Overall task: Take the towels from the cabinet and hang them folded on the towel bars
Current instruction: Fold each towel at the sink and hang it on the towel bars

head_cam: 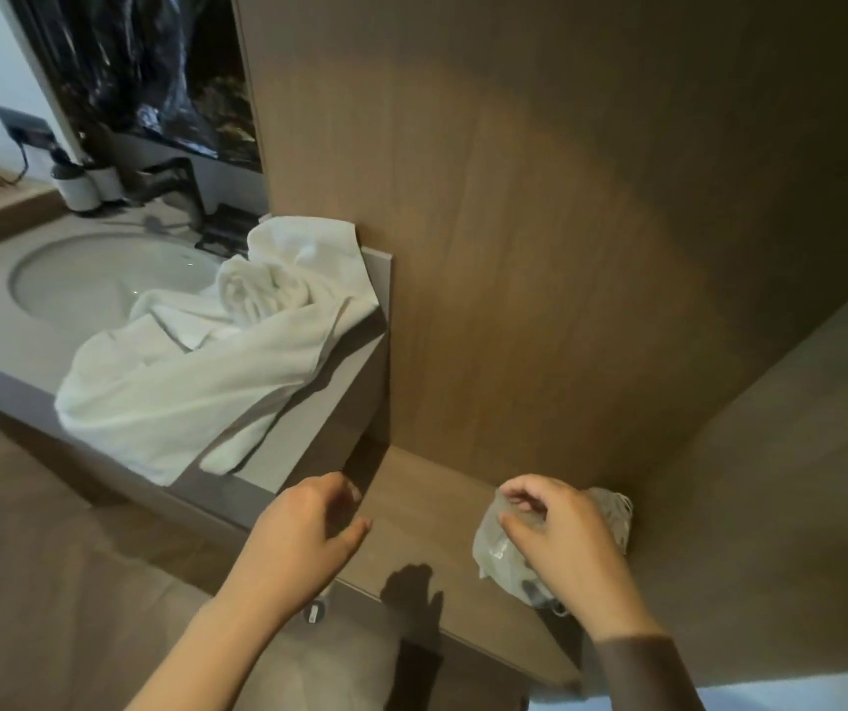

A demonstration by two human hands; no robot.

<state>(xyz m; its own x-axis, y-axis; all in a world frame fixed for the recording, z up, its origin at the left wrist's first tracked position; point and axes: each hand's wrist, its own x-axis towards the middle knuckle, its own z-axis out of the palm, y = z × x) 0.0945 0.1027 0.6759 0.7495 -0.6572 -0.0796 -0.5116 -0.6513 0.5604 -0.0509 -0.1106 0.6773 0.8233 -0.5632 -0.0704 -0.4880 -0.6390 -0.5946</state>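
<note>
A heap of crumpled white terry towels [217,361] lies left of centre in the frame, piled on the right end of a grey stone vanity counter [11,341]. One fold hangs over the counter's front edge, and the back of the heap rests against the tall brown wood-grain panel [565,248] that fills the upper right. A round white sink basin [78,279] sits just left of the towels, with a dark faucet [176,182] and two pale cups [83,189] behind it in the upper left.

The left hand [304,541] hovers at lower centre, just below the counter's near corner. Its fingers are loosely curled and slightly apart, and they hold nothing. The towels lie above and to the left of its fingertips, close but not touching.

The right hand [560,546], in a brown sleeve [642,669], is at lower right over a low wooden shelf [422,505]. Its thumb and curled fingers close on a crumpled clear plastic bag [611,510] resting on the shelf near the panel. The towels are well apart from this hand, up and to the left.
</note>
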